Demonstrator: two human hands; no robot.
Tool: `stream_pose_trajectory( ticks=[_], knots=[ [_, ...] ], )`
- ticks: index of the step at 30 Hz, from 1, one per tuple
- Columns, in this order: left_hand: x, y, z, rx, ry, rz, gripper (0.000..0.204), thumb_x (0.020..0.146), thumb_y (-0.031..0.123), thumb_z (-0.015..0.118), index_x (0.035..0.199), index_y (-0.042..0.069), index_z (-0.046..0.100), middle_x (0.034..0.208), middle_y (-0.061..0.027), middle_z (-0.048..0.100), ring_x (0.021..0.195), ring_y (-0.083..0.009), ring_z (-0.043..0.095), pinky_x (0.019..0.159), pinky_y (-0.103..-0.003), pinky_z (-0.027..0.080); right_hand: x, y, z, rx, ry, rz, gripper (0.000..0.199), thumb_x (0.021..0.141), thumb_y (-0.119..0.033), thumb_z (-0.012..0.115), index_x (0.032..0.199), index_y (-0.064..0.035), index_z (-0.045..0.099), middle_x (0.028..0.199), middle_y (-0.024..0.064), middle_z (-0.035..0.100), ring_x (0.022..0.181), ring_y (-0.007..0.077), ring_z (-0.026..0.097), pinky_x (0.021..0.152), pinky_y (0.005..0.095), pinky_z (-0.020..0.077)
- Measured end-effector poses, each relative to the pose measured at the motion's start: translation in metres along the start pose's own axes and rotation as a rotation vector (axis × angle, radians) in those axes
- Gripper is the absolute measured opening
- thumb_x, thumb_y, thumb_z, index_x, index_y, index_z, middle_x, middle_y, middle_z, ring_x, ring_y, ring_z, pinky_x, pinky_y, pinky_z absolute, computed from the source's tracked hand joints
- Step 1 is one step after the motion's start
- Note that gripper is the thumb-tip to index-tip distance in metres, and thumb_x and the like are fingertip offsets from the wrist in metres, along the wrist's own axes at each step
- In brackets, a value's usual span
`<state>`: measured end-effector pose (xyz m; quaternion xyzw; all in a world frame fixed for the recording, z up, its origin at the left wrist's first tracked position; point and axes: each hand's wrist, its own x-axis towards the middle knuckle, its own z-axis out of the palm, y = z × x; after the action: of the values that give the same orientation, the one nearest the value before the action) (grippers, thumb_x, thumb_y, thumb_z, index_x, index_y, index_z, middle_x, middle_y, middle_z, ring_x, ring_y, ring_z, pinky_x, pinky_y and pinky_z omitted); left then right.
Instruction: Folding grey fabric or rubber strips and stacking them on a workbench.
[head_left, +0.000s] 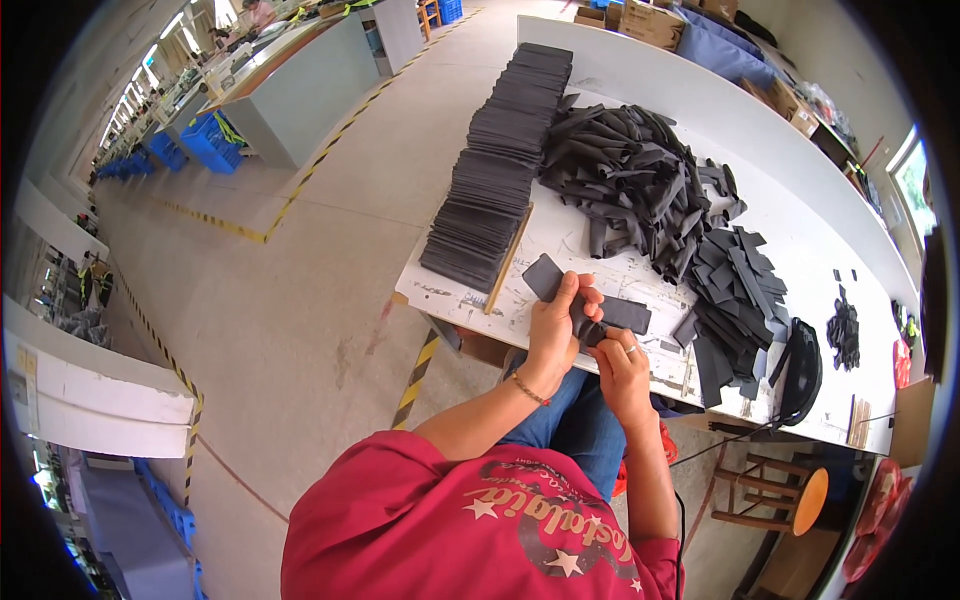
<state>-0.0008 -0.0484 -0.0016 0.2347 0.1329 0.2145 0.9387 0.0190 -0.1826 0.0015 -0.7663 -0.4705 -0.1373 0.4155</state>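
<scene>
Over the table's front edge, my left hand (555,335) is closed round a black fabric strip (543,276), whose flat end sticks out past the thumb. My right hand (624,372) pinches the strip's nearer, bunched end. Just beyond the right hand, a flat black piece (627,316) lies on the white table (555,240). Left of it runs a long row of tightly stacked black pieces (490,165) beside a wooden strip (511,258). Behind my hands is a heap of loose, curled black pieces (625,175). Flat black strips (735,300) are piled to the right.
A black bag-like item (801,372) sits at the table's right front. Smaller black pieces (845,330) lie farther right. A raised white panel (700,90) borders the table's back. A wooden stool (808,502) stands at lower right. Yellow-black tape (415,385) marks the floor.
</scene>
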Motion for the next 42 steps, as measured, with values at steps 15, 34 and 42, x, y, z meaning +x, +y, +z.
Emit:
stream_pose_trajectory(
  ticks=[15, 34, 42],
  knots=[
    [0.004, 0.002, -0.015, -0.038, -0.055, -0.051, 0.031, 0.099, 0.028, 0.055, 0.102, -0.003, 0.061, 0.082, -0.0120, 0.064, 0.069, -0.0167, 0.054, 0.067, -0.033, 0.048, 0.000, 0.008, 0.005, -0.034, -0.024, -0.004, 0.019, 0.074, 0.004, 0.070, 0.087, 0.0003, 0.057, 0.094, 0.0143, 0.059, 0.080, 0.0346, 0.059, 0.066, 0.0413, 0.0491],
    [0.010, 0.009, -0.010, 0.008, -0.342, -0.016, 0.040, 0.098, 0.033, 0.052, 0.120, 0.000, 0.058, 0.111, -0.0176, 0.065, 0.104, -0.0318, 0.063, 0.100, -0.047, 0.047, 0.005, -0.016, -0.005, 1.029, 0.278, 0.929, 0.020, 0.095, -0.018, 0.062, 0.099, 0.0016, 0.064, 0.093, 0.0033, 0.063, 0.078, 0.0087, 0.057, 0.073, 0.0255, 0.0506],
    [0.005, 0.002, 0.002, -0.014, -0.259, -0.116, 0.046, 0.098, 0.041, 0.050, 0.125, 0.003, 0.054, 0.123, -0.0140, 0.059, 0.115, -0.0281, 0.057, 0.101, -0.047, 0.045, -0.007, -0.010, 0.005, 0.435, 0.510, 0.648, 0.005, 0.090, -0.005, 0.067, 0.086, -0.0021, 0.065, 0.076, -0.0021, 0.062, 0.070, 0.0053, 0.052, 0.063, 0.0223, 0.0408]
  ],
)
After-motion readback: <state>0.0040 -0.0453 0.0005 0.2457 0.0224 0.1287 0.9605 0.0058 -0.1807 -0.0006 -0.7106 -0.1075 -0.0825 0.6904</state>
